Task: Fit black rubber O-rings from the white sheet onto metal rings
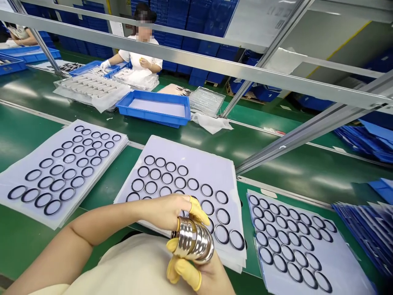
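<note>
A stack of shiny metal rings (194, 239) is held between my two hands, above the front edge of the middle stack of white sheets (208, 153). My left hand (173, 211) reaches in from the left and closes on the upper side of the rings, a yellow finger cot on its fingertip. From below, my right hand (196, 274) grips the same stack, with yellow finger cots on its fingers. Part of the fingers is hidden behind the rings. Rows of dark-edged rings (193, 184) lie flat on the middle sheet, some covered by my left hand.
More rings lie on sheet stacks at left (64, 127) and right (344, 262). A blue tray (153, 119) stands across the bench. Metal frame bars (196, 57) cross above. A co-worker (141, 57) sits opposite. Blue folded sheets (365, 233) are stacked at the right edge.
</note>
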{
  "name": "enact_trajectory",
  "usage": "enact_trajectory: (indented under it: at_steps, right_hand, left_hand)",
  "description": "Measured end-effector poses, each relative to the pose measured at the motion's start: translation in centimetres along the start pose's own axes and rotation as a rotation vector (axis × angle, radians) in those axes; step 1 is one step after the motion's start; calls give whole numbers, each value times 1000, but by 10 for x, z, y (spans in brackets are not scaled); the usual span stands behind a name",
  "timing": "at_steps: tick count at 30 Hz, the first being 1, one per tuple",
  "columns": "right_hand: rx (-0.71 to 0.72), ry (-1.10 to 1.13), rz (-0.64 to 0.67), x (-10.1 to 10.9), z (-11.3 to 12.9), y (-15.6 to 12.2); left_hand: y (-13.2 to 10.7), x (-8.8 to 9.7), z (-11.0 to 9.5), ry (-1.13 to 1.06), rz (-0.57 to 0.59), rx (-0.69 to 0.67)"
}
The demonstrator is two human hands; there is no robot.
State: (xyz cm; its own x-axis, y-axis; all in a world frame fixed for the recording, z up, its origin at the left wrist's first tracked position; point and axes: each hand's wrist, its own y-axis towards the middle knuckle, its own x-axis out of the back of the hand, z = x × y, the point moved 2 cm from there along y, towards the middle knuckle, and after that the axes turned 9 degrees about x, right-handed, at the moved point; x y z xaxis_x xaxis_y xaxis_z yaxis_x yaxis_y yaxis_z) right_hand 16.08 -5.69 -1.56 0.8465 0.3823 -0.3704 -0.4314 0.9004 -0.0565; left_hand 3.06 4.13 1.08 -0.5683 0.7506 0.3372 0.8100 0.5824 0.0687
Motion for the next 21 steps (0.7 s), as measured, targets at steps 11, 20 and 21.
enact_trajectory:
  at_steps: [11,20,21]
  right_hand:
    - [46,-102,32,13,-15,6]
    - [182,-166,44,15,-18,19]
    - [183,-129,41,14,-18,21]
  left_hand:
    - [13,4,-1,31,19,-19]
    - [16,12,2,45,-22,-60]
    - [16,13,2,50,-29,-57]
